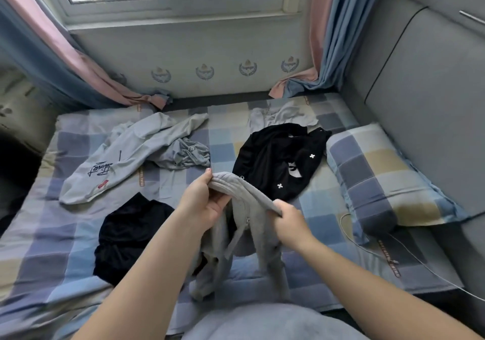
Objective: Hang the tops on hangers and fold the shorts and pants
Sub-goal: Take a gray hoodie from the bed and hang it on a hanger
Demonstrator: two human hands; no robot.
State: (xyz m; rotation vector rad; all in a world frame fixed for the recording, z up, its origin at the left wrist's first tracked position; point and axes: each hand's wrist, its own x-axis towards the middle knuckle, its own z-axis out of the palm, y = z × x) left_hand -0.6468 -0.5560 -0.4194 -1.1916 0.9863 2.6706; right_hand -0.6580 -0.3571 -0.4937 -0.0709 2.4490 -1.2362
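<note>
L hand (207,201) & R hand (288,221) each pinch, fingers curled, the ribbed edge of a grey zippered garment (245,190) (rest hangs down), held up left of the checked pillow (380,179).

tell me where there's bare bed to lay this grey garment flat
Biggest bare patch: the bed sheet between the grey garment and the pillow, though a white cable crosses its right edge. Another lies front-left, left of the dark garment. The far half is crowded: light grey pants left, black top right, a narrow strip between.
</note>
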